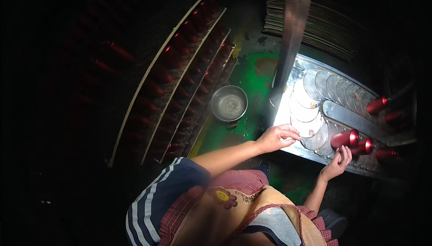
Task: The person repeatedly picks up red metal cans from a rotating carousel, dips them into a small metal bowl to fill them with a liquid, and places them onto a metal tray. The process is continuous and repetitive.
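Note:
My left hand (276,139) reaches over the near left edge of a brightly lit metal conveyor. Its fingers are bent and drawn together with the thumb; anything between them is too small to make out. My right hand (335,163) is at the near edge, fingers apart and slightly bent. Its fingertips overlap the lower side of a shiny red bottle (344,139) with a narrow neck; whether they touch it I cannot tell. Close behind that bottle stands another red bottle (362,146). Overlapping round metal plates (315,137) form the conveyor's curved track.
More red bottles (377,105) stand on the track's far side. A metal post (293,30) rises beside the conveyor. A round metal pot (229,103) is left of it, above the green floor (258,77). Tiered racks (168,34) of red bottles fill the left. Stacked flat sheets (315,25) lie behind.

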Tool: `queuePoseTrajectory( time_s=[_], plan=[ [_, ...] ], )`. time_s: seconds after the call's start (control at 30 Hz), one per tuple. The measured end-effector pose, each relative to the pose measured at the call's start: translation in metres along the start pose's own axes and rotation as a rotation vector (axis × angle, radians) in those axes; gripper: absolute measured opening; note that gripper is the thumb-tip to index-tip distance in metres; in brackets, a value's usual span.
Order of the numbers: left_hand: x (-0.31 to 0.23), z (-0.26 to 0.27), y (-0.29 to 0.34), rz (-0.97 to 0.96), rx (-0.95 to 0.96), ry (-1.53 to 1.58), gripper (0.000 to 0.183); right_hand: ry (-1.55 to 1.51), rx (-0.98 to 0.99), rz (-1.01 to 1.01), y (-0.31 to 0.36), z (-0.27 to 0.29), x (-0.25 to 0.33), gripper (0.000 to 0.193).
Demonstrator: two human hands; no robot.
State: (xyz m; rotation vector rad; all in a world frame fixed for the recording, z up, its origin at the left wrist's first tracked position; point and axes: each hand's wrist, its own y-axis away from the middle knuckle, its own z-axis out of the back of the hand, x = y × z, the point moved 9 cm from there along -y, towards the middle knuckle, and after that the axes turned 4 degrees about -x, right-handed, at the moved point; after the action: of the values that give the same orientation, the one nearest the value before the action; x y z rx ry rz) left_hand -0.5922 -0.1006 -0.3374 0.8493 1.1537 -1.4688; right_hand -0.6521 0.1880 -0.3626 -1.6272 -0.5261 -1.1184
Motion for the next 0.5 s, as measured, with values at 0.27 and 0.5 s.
queuePoseTrajectory(
  time_s=[0.27, 0.5],
  plan=[
    [-0.119, 0.489, 0.372, -0.009, -1.319, -0.4, 0.025, -0.434, 1.101, -0.028, 0.265, -0.419, 0.224, 0.032],
    [-0.155, 0.752, 0.444, 0.365, -1.2, -1.277, 0.051, -0.146, 1.039, 0.744, 0.326, -0.736, 0.471, 0.064]
  ],
)
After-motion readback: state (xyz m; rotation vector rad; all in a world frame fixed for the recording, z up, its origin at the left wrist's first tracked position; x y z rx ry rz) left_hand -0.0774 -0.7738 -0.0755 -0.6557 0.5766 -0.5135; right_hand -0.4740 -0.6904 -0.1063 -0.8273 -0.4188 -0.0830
